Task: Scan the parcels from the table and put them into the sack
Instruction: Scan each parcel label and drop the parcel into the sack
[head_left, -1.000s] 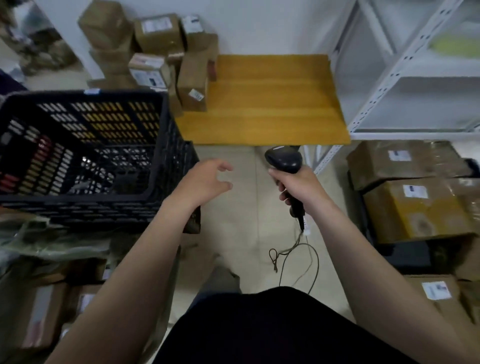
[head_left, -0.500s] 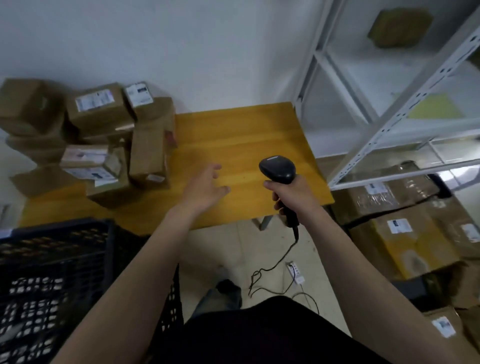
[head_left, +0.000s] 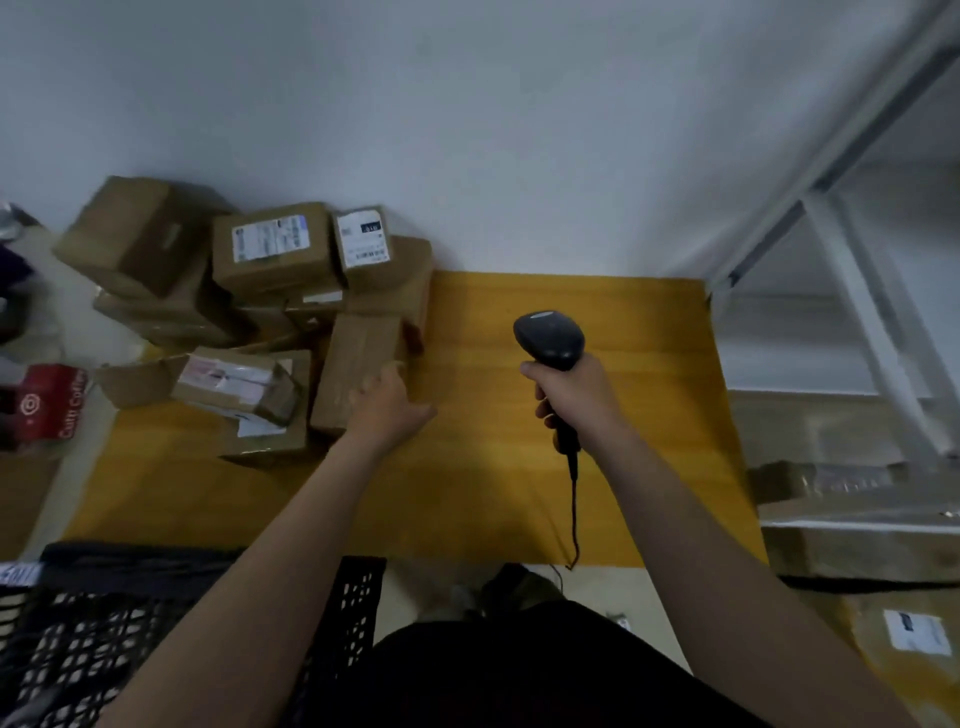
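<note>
Several brown cardboard parcels (head_left: 275, 254) with white labels are piled on the left half of the yellow wooden table (head_left: 519, 493). My left hand (head_left: 387, 402) reaches over the table and touches the right side of a plain upright parcel (head_left: 353, 371) at the pile's near right; its fingers look relaxed. My right hand (head_left: 574, 392) grips the handle of a black barcode scanner (head_left: 550, 340), held above the table's bare middle, its cord hanging down toward the floor. No sack is in view.
A black plastic crate (head_left: 104, 623) stands at the lower left below the table edge. A white metal shelf rack (head_left: 852, 249) rises at the right, with more labelled boxes (head_left: 883, 530) on the floor under it. A red package (head_left: 49, 402) lies at the far left.
The view has tilted up from the crate to the table. My left hand has moved left and forward onto the parcel pile. The scanner has stayed raised in my right hand.
</note>
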